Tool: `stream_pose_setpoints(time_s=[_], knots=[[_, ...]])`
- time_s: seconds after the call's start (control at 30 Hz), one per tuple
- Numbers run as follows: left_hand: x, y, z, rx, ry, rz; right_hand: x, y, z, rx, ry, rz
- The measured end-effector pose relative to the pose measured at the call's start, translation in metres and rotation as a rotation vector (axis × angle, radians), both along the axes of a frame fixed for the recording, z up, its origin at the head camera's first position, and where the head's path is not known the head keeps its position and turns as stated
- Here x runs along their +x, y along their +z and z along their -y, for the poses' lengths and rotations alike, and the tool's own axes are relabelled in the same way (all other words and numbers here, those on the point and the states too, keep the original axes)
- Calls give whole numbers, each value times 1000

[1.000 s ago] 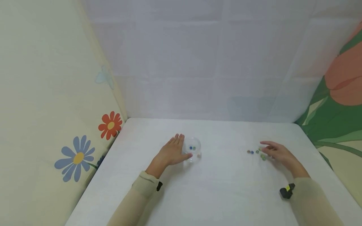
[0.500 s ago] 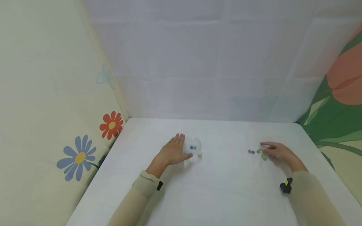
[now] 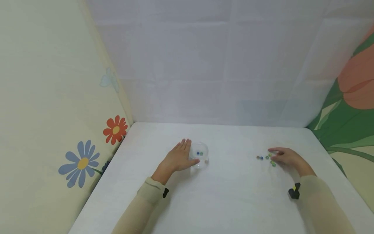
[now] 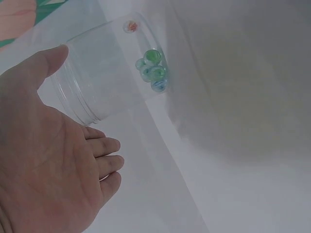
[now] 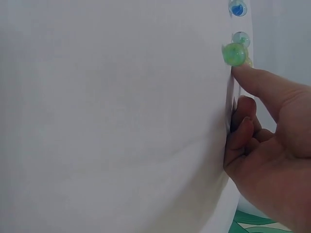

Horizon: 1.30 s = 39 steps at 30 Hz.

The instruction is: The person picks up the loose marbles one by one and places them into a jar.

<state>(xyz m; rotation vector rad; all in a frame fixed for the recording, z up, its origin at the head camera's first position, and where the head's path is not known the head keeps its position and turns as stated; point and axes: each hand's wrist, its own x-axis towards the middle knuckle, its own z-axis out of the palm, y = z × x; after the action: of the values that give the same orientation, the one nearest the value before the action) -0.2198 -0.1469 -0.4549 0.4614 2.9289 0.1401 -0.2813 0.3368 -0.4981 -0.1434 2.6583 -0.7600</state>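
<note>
A clear jar (image 4: 104,63) stands upright on the table with several glass marbles (image 4: 156,73) at its bottom, green and blue ones bunched together. A lone orange marble (image 4: 130,26) lies apart from them inside. My left hand (image 3: 177,159) is beside the jar, fingers straight and thumb out across the rim side. On the right, my right hand (image 3: 287,157) is low over a loose group of marbles (image 3: 272,163). Its index finger is stretched forward, the thumb tip is right at a green marble (image 5: 235,54), and the other fingers curl under the palm.
An orange marble (image 3: 258,157) and a blue marble (image 3: 261,158) lie left of the right hand on the white tabletop (image 3: 228,195). A pale sheet (image 3: 181,65) hangs behind the table. Flower-patterned cloth (image 3: 81,162) covers the left side.
The right hand has shifted very slightly, its index finger lowering a little toward the marbles. The left hand and the jar hold their places.
</note>
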Motion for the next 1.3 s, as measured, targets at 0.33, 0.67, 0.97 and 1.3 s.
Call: stream_pose_setpoints(time_s=[0.33, 0.67, 0.97, 1.3], knots=[[2, 1, -1, -4, 2, -3, -4, -3, 8, 32, -91, 20], [2, 0, 0, 19, 12, -1, -1, -2, 12, -2, -125, 9], [2, 0, 0, 27, 12, 1, -2, -10, 13, -20, -285, -6], [2, -1, 1, 28, 4, 0, 16, -5, 10, -186, -316, -38]])
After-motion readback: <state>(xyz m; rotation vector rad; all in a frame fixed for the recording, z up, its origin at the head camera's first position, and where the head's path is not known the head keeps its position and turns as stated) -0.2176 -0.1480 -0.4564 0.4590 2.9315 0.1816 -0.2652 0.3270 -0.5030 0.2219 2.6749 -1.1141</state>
